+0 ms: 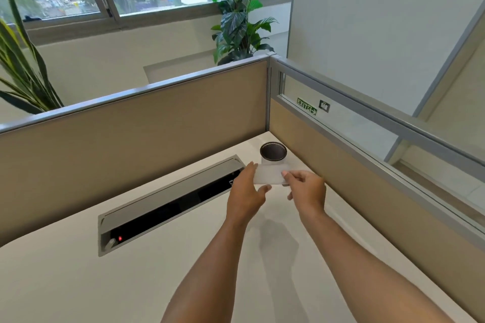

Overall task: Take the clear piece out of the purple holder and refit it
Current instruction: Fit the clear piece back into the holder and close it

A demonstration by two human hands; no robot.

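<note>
A clear, frosted-looking rectangular piece (269, 173) is held above the white desk (78, 283) near its far right corner. My left hand (246, 191) grips its left edge, fingers behind it and thumb under its lower edge. My right hand (305, 187) pinches its right edge between thumb and fingers. No purple holder shows in the head view; whether one sits behind the hands or the piece I cannot tell.
A round black grommet (273, 151) sits in the desk corner just beyond the piece. A long grey cable tray (168, 202) with a raised lid and a small red light runs across the desk. Beige partition walls (157, 123) close the back and right sides.
</note>
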